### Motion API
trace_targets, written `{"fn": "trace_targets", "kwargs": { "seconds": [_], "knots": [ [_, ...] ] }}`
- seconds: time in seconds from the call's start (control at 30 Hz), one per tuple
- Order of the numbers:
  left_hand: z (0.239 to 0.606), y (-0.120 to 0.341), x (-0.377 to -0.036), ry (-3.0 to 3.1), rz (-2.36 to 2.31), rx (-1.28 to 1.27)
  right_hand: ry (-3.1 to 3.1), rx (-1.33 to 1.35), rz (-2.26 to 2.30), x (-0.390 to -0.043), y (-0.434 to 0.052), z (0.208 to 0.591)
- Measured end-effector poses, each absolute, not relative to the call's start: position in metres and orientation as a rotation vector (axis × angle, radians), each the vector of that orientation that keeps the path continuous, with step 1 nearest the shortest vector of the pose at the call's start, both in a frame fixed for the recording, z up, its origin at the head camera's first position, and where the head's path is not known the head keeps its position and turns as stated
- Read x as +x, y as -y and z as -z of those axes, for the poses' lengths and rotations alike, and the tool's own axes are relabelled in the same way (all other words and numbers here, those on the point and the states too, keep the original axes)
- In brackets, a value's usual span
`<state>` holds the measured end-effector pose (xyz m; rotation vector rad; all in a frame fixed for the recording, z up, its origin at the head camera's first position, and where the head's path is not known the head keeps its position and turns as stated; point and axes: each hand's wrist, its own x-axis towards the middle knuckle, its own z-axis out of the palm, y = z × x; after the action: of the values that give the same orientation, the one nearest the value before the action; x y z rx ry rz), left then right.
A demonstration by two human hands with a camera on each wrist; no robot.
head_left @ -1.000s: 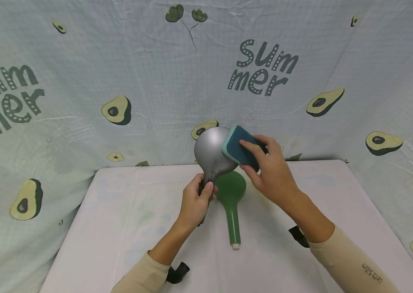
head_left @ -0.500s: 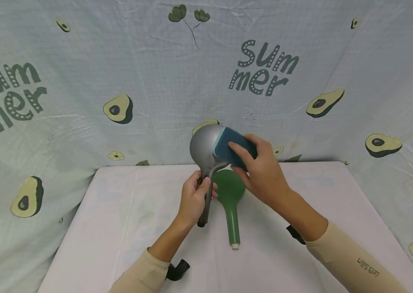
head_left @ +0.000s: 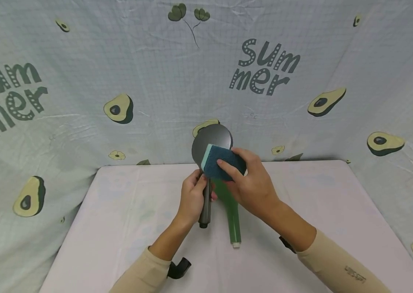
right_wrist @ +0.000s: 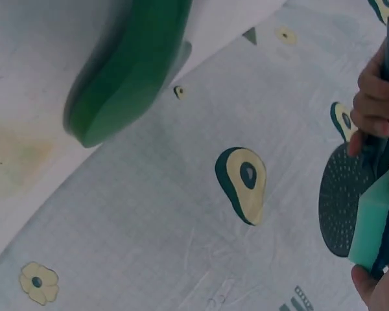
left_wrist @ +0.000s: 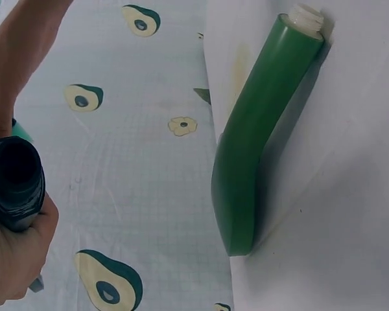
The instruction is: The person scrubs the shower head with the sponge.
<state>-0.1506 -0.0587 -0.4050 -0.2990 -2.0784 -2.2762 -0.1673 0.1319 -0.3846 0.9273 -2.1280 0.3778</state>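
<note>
My left hand (head_left: 191,197) grips the handle of a dark grey shower head (head_left: 211,136) just below its round head, holding it upright over the table. In the right wrist view, the shower head's face (right_wrist: 340,201) shows rows of small nozzle holes. A sponge (head_left: 224,162), dark blue on one side and light turquoise on the other, is pinched in my right hand (head_left: 254,183). It overlaps the lower part of the head and the neck in the head view. Behind the hands, a green shower head (head_left: 233,219) lies on the table, its upper part mostly hidden.
The table (head_left: 118,211) has a pale cover. A printed cloth (head_left: 162,81) hangs behind it and at both sides. Black wrist straps show at each forearm, the left strap (head_left: 179,268) sticking out beside the sleeve.
The grey shower head has been turned in the left hand, so a flat dark side now faces the head camera. The right hand has brought the sponge left and down toward its neck.
</note>
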Motion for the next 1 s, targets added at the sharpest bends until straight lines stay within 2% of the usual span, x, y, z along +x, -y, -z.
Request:
{"fn": "trace_targets", "kwargs": {
  "seconds": [0.5, 0.63, 1.0],
  "knots": [
    [0.416, 0.062, -0.146, 2.142, 2.307, -0.276, 2.404, 0.73, -1.004, -0.199, -0.164, 0.346],
    [0.415, 0.06, -0.146, 2.138, 2.304, -0.292, 2.349, 0.754, -0.933, -0.194, -0.162, 0.35],
    [0.412, 0.053, -0.154, 2.223, 2.263, -0.286, 2.103, 1.033, -0.477, -0.163, -0.131, 0.387]
  ]
}}
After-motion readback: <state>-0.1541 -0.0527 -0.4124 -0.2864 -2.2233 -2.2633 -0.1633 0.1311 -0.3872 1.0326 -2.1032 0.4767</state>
